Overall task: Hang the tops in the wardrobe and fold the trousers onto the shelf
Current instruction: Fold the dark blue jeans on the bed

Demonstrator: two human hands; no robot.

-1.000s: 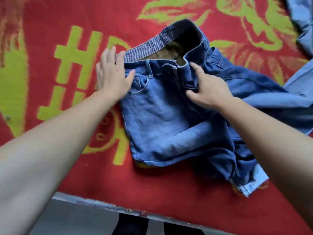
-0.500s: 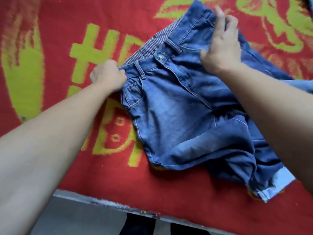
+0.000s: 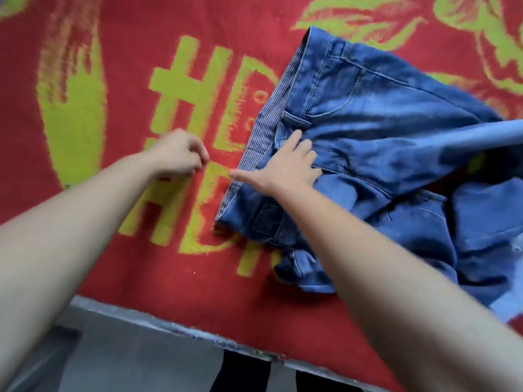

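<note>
Where the red blanket [image 3: 127, 66] ends at 6 o'clock, grey floor [image 3: 127, 357] shows, and bare blanket lies open from 9 to 12. The jeans [image 3: 382, 131] lie toward 3 o'clock. We press our right hand [image 3: 285, 168] flat on their waistband, fingers [image 3: 295, 135] spread. At its 9 o'clock, our left hand [image 3: 178, 154] is loosely curled and holds nothing.

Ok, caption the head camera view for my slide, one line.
Right hand pressed flat near the waistband of blue jeans lying on a red-and-yellow blanket; left hand beside them, off the denim.
</note>
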